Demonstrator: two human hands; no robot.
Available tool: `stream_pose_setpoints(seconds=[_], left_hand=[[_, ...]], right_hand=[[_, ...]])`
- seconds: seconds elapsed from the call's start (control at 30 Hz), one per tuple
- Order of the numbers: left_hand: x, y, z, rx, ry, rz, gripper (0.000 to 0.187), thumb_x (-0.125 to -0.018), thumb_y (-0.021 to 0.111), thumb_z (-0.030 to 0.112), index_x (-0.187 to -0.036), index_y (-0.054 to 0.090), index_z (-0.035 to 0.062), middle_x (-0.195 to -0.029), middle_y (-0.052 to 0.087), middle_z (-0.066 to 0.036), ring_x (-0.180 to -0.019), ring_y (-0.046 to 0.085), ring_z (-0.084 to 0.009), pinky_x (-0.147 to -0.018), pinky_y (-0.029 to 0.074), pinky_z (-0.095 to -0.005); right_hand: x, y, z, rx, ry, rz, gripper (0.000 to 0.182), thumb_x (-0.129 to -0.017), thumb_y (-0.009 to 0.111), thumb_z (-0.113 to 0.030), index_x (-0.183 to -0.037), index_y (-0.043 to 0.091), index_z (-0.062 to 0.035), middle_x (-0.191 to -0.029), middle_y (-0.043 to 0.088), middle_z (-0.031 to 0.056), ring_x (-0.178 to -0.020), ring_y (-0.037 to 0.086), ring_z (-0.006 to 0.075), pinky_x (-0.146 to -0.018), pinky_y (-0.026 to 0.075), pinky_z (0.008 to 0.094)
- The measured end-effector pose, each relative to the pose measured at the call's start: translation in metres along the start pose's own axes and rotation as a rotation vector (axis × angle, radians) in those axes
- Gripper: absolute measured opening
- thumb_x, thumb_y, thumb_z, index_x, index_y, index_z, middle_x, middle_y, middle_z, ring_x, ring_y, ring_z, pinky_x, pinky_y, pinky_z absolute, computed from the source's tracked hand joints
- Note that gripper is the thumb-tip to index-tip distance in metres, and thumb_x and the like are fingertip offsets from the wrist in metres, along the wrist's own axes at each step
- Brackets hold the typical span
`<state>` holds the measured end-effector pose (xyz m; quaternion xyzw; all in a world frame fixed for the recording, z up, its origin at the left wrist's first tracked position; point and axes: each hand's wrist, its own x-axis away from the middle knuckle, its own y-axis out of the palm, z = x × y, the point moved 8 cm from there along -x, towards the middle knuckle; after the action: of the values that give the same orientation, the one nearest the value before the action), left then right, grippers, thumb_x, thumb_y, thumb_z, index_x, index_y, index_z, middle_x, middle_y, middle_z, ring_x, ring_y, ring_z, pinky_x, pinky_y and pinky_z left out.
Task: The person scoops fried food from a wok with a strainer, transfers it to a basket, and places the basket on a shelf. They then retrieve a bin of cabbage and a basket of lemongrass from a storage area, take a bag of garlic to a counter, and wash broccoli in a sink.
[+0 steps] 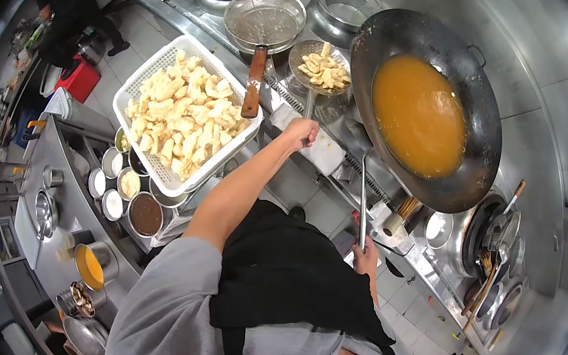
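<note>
My left hand [303, 133] is closed around the handle of a perforated skimmer [345, 83]. Several pale, fried-looking pieces [322, 68] lie in its bowl, just left of the wok. Lower down, my right hand [365, 258] grips the long metal handle of what looks like a ladle [363, 199]; its far end is hard to make out beside the wok's rim. The big dark wok [477, 104] holds orange-brown oil [420, 118]. Left of the skimmer, a white plastic basket [126, 115] is heaped with similar pale pieces [184, 115].
A round strainer [264, 17] with a wooden handle rests beside the basket. Behind it stands a metal pot [348, 8]. Seasoning containers [145, 214] line the left counter, near a pot of yellow liquid [89, 265]. Another person [76, 18] stands at the upper left.
</note>
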<state>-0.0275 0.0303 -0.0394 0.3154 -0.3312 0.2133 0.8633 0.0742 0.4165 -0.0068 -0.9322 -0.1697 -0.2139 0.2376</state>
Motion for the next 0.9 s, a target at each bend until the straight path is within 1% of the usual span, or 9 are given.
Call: stream_pose_setpoints(seconds=[0.03,0.17,0.27,0.37,0.53,0.63,0.73,0.77,0.9], left_hand=[[0.006,0.002,0.006,-0.021,0.034,0.014,0.021,-0.074,0.054,0.004,-0.055,0.047,0.0076,-0.048,0.043,-0.002,-0.04,0.041,-0.0125,-0.038,0.033,-0.0287],[0.026,0.019,0.04,0.043,0.194,-0.049,0.019,-0.071,0.055,0.001,-0.054,0.049,0.0047,-0.047,0.043,-0.004,-0.038,0.041,-0.0133,-0.036,0.031,-0.0288],[0.052,0.021,0.059,0.055,0.215,0.02,0.018,-0.07,0.056,0.0,-0.054,0.049,0.0032,-0.046,0.044,-0.005,-0.038,0.041,-0.0138,-0.036,0.03,-0.0286],[0.106,0.011,0.076,0.041,0.288,0.07,0.018,-0.071,0.057,0.0,-0.056,0.048,0.0035,-0.048,0.044,-0.004,-0.039,0.041,-0.0121,-0.037,0.029,-0.0287],[0.224,-0.029,0.08,0.01,0.438,0.095,0.014,-0.077,0.057,0.005,-0.071,0.045,0.0056,-0.052,0.042,0.003,-0.038,0.037,-0.0066,-0.034,0.028,-0.0233],[0.296,-0.069,0.072,-0.119,0.517,0.315,0.013,-0.077,0.057,0.006,-0.077,0.044,0.0044,-0.053,0.041,0.002,-0.037,0.037,-0.0063,-0.033,0.028,-0.0229],[0.354,-0.109,0.051,-0.357,0.544,0.609,0.012,-0.072,0.055,0.008,-0.078,0.049,-0.0007,-0.054,0.048,-0.003,-0.037,0.043,-0.0108,-0.036,0.034,-0.0256],[0.36,-0.115,0.043,-0.375,0.545,0.616,0.012,-0.072,0.055,0.008,-0.078,0.049,-0.0007,-0.054,0.048,-0.003,-0.037,0.043,-0.0108,-0.036,0.034,-0.0256],[0.383,-0.16,0.01,-0.682,0.618,1.14,0.024,-0.068,0.058,0.014,-0.085,0.053,-0.0031,-0.06,0.057,-0.014,-0.053,0.058,-0.0235,-0.053,0.046,-0.0367]], right_hand=[[-0.001,-0.001,0.004,0.018,0.007,-0.026,0.035,-0.078,0.057,-0.004,-0.113,0.053,-0.0022,-0.061,0.045,0.0001,-0.042,0.042,0.0076,-0.036,0.033,0.0243],[-0.006,-0.004,-0.005,-0.035,-0.074,-0.131,0.032,-0.079,0.057,-0.003,-0.11,0.052,-0.0021,-0.058,0.044,-0.0006,-0.041,0.041,0.0071,-0.035,0.033,0.024],[-0.015,-0.005,0.002,-0.133,-0.073,-0.216,0.028,-0.081,0.056,-0.003,-0.108,0.049,-0.0033,-0.053,0.042,-0.0015,-0.038,0.041,0.0063,-0.033,0.032,0.0212],[-0.014,-0.002,-0.011,-0.189,-0.086,-0.326,0.029,-0.081,0.056,-0.002,-0.11,0.049,-0.0041,-0.055,0.041,-0.0024,-0.04,0.04,0.0056,-0.035,0.032,0.0204],[-0.001,0.008,-0.055,-0.183,-0.127,-0.465,0.03,-0.083,0.055,-0.002,-0.112,0.048,-0.0045,-0.057,0.04,-0.0035,-0.042,0.038,0.0042,-0.037,0.031,0.0196],[-0.007,0.028,-0.079,-0.204,-0.132,-0.529,0.03,-0.085,0.053,-0.004,-0.114,0.046,-0.0029,-0.056,0.039,-0.0035,-0.04,0.037,0.0043,-0.036,0.031,0.0198],[0.004,0.07,-0.157,-0.293,-0.182,-0.77,0.032,-0.087,0.052,-0.008,-0.117,0.042,-0.002,-0.055,0.039,-0.0019,-0.036,0.035,0.006,-0.032,0.032,0.0213],[0.004,0.086,-0.177,-0.299,-0.203,-0.82,0.033,-0.087,0.052,-0.009,-0.118,0.041,-0.0018,-0.055,0.038,-0.0012,-0.035,0.034,0.0068,-0.031,0.032,0.0222],[0.012,0.154,-0.233,-0.313,-0.213,-0.969,0.031,-0.088,0.053,-0.009,-0.116,0.043,-0.0021,-0.056,0.039,-0.0019,-0.035,0.036,0.0057,-0.03,0.031,0.0214]])
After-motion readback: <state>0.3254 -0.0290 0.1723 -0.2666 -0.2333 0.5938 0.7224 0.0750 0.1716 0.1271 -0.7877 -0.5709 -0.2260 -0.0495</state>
